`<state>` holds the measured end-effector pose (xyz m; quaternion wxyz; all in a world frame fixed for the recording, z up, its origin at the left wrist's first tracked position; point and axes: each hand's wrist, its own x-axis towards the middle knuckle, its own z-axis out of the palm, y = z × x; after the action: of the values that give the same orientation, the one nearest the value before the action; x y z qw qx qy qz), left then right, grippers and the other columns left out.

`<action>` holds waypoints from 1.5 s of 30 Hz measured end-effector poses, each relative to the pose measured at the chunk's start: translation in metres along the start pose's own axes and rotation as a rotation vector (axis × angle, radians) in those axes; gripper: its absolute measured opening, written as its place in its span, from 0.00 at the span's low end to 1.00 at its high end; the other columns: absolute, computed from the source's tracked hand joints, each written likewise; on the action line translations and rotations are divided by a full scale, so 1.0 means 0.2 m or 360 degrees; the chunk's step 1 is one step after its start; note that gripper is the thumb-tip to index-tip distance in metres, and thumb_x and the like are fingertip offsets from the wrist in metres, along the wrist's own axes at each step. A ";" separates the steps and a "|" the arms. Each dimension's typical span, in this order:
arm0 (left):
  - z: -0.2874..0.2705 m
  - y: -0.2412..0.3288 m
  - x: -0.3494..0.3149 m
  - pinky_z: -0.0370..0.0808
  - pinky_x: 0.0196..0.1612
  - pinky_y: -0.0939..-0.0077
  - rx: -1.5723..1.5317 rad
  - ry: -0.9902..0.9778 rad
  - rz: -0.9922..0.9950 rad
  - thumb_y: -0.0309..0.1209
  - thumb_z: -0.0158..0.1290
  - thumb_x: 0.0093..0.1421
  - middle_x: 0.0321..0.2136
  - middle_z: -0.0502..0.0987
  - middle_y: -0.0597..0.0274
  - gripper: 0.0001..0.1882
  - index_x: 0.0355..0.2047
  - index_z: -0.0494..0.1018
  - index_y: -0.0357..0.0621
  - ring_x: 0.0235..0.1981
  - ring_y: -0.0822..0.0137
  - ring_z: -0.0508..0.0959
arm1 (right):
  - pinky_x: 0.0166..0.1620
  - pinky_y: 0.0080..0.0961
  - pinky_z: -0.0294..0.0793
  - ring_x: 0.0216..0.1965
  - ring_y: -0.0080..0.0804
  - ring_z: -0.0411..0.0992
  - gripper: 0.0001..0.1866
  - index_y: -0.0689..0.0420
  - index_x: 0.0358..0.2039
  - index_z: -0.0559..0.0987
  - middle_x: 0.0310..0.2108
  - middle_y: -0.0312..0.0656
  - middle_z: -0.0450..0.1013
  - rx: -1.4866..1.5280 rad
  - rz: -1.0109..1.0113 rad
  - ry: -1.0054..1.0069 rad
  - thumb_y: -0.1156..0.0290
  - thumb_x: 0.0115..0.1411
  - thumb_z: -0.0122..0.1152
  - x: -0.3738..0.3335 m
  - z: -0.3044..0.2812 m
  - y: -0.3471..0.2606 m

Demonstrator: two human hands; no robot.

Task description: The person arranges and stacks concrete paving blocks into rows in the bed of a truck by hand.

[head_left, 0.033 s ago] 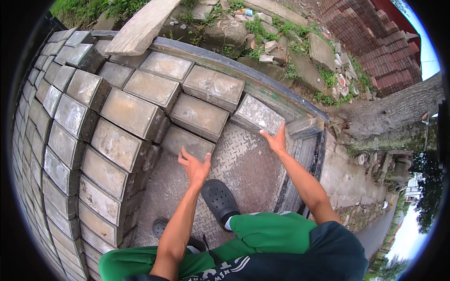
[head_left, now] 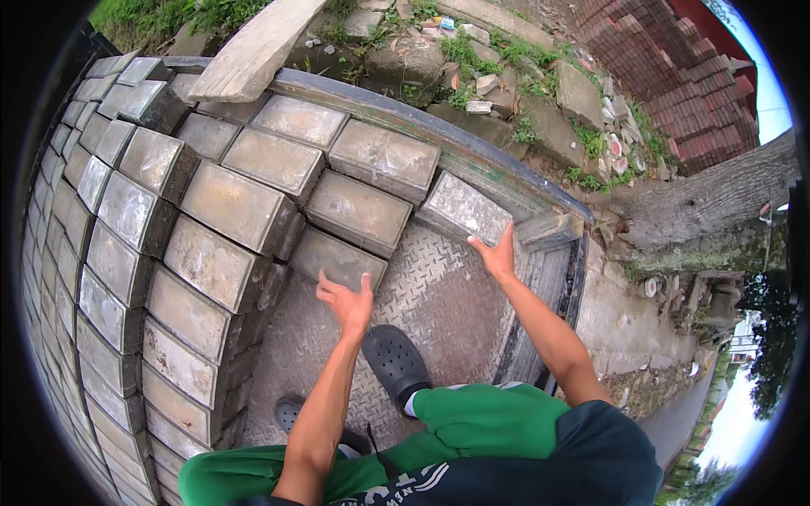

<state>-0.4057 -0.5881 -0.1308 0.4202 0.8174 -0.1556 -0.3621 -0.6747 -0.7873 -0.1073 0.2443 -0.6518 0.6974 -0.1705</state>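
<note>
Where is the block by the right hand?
In the head view, the block is right of centre, on the metal floor beside the side wall; the right hand is at its right end.

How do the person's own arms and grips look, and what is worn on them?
The left grip and right grip are bare hands, without gloves. The left forearm and right forearm are uncovered, with no watch visible. A short, dark sleeve ends near the right elbow.

Right hand (head_left: 499, 255), most of its fingers (head_left: 508, 231) out of sight
</note>
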 end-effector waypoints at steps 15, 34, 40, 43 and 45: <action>-0.05 -0.22 0.19 0.54 0.69 0.62 -0.0108 0.0117 -0.0013 0.33 0.70 0.47 0.64 0.55 0.32 0.57 0.66 0.42 0.25 0.66 0.45 0.57 | 0.66 0.39 0.59 0.66 0.54 0.60 0.65 0.68 0.70 0.46 0.65 0.65 0.58 -0.0223 -0.0279 0.0060 0.45 0.46 0.75 0.02 -0.03 0.03; -0.08 -0.33 0.26 0.58 0.67 0.61 -0.0335 0.0063 -0.0202 0.33 0.73 0.43 0.63 0.58 0.37 0.62 0.68 0.40 0.32 0.64 0.45 0.62 | 0.47 0.52 0.72 0.48 0.54 0.75 0.44 0.65 0.59 0.68 0.49 0.57 0.74 -0.1454 -0.0232 -0.0424 0.35 0.59 0.54 0.04 -0.09 -0.29; -0.17 -0.28 0.32 0.62 0.65 0.60 -0.0598 -0.0050 -0.0416 0.36 0.69 0.48 0.63 0.61 0.36 0.58 0.70 0.41 0.39 0.63 0.47 0.65 | 0.42 0.46 0.77 0.43 0.53 0.79 0.37 0.64 0.42 0.82 0.38 0.57 0.80 -0.1372 -0.0531 -0.1266 0.36 0.58 0.56 -0.38 0.17 -0.70; -0.22 -0.39 0.39 0.66 0.60 0.54 -0.0718 -0.0060 -0.0505 0.38 0.66 0.53 0.63 0.62 0.39 0.55 0.70 0.40 0.45 0.62 0.48 0.66 | 0.45 0.43 0.75 0.46 0.50 0.77 0.42 0.64 0.50 0.77 0.43 0.57 0.78 -0.1186 -0.0582 -0.1272 0.34 0.55 0.58 -0.58 0.40 -0.75; -0.25 -0.43 0.40 0.72 0.54 0.53 -0.0768 -0.0060 -0.0539 0.41 0.63 0.58 0.62 0.64 0.44 0.51 0.71 0.40 0.48 0.60 0.50 0.68 | 0.49 0.42 0.72 0.53 0.48 0.71 0.51 0.63 0.61 0.68 0.53 0.58 0.71 -0.0990 -0.1322 -0.0762 0.31 0.52 0.60 -0.68 0.51 -0.75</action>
<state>-0.3184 -0.5536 -0.2171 0.5332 0.7013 0.0657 -0.4686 -0.4886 -0.6579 -0.0912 0.1046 -0.9330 0.3252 0.1134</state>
